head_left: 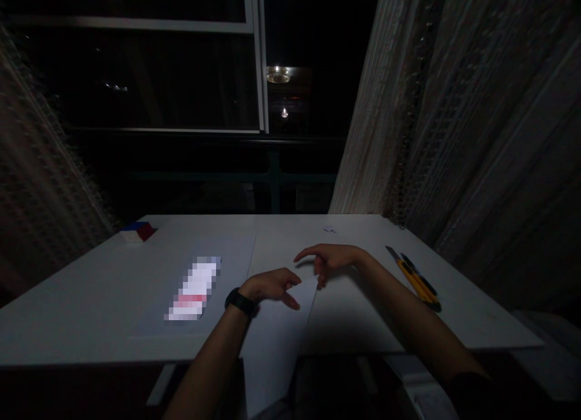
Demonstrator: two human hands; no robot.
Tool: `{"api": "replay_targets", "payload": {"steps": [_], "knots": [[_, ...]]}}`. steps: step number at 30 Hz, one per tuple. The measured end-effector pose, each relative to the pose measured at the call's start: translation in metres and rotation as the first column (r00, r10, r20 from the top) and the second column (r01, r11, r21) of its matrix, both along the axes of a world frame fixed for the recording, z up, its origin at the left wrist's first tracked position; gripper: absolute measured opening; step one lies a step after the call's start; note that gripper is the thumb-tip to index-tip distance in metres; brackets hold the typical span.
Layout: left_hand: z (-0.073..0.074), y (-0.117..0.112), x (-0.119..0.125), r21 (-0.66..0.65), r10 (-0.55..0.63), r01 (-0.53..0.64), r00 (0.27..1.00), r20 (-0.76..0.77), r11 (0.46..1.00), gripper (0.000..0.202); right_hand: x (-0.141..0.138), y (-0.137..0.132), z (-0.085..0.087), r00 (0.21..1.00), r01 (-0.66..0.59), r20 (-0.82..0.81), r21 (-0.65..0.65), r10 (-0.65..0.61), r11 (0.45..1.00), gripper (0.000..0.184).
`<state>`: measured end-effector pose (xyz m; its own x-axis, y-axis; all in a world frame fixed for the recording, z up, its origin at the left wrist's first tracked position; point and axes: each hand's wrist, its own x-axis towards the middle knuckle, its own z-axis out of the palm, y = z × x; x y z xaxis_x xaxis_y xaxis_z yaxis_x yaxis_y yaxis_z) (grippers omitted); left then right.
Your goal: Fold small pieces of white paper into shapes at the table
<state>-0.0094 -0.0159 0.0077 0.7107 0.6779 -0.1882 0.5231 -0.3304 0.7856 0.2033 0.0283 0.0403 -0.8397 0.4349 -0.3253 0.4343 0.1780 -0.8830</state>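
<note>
A sheet of white paper (276, 341) slants up from below the table's front edge, its upper corner raised over the tabletop. My right hand (333, 258) pinches that corner between the thumb and curled fingers, while the index finger points out to the left. On the paper's left side is my left hand (271, 284), with a black watch on the wrist. Its thumb and index finger are spread apart, and the thumb lies across the paper's face. The paper's lower end drops out of view towards my lap.
A lit phone (193, 290) lies on another white sheet (236, 256) at the left. A red, blue and white block (138, 232) sits at the back left corner. At the right are a yellow utility knife (412, 279) and a dark pen-like object (420, 276). Curtains (376, 105) hang beside the window.
</note>
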Motion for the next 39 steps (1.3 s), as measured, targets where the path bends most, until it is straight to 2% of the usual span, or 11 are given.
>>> {"api": "replay_targets", "payload": {"steps": [6,9,11,13,14,18,21,24,27,30,39], "knots": [[0.001,-0.002,-0.001,-0.059,-0.03,0.034,0.998,0.056,0.998,0.034,0.021,0.006,0.013,0.993,0.047,-0.109,-0.063,-0.054,0.997,0.071],[0.001,-0.002,-0.002,-0.115,0.061,-0.046,0.989,0.133,0.992,0.034,0.03,0.007,0.015,0.955,0.213,-0.213,0.005,-0.207,0.977,0.064],[0.0,-0.002,-0.002,-0.166,0.147,-0.114,0.968,0.204,0.979,0.034,0.029,0.008,0.008,0.872,0.41,-0.31,0.035,-0.38,0.911,0.053],[-0.003,0.001,-0.001,-0.206,0.234,-0.177,0.925,0.301,0.962,0.035,0.021,0.007,-0.005,0.738,0.605,-0.381,0.006,-0.557,0.796,0.044],[-0.004,0.003,0.0,-0.231,0.285,-0.212,0.89,0.355,0.95,0.036,0.014,0.007,-0.013,0.702,0.641,-0.377,-0.035,-0.605,0.766,0.045],[-0.01,0.012,0.004,-0.38,0.495,-0.329,0.686,0.533,0.864,0.041,-0.013,-0.001,-0.041,0.708,0.597,-0.339,-0.182,-0.62,0.782,0.052],[-0.01,0.016,0.005,-0.396,0.561,-0.397,0.61,0.559,0.828,0.043,-0.026,-0.008,-0.05,0.669,0.643,-0.399,-0.111,-0.627,0.757,0.046],[-0.01,0.016,0.005,-0.375,0.575,-0.438,0.58,0.576,0.817,0.042,-0.031,-0.012,-0.05,0.661,0.683,-0.417,-0.01,-0.623,0.731,0.045],[-0.009,0.014,0.007,-0.394,0.587,-0.439,0.537,0.605,0.807,0.039,-0.033,-0.016,-0.047,0.719,0.663,-0.376,0.12,-0.584,0.739,0.043],[-0.008,0.014,0.009,-0.444,0.653,-0.486,0.467,0.597,0.753,0.04,-0.035,-0.02,-0.046,0.762,0.628,-0.348,0.196,-0.546,0.753,0.041],[-0.01,0.028,-0.005,-0.579,0.763,-0.613,0.062,0.643,0.538,0.035,-0.022,-0.016,-0.046,0.835,0.545,-0.258,0.258,-0.486,0.798,0.04]]}}
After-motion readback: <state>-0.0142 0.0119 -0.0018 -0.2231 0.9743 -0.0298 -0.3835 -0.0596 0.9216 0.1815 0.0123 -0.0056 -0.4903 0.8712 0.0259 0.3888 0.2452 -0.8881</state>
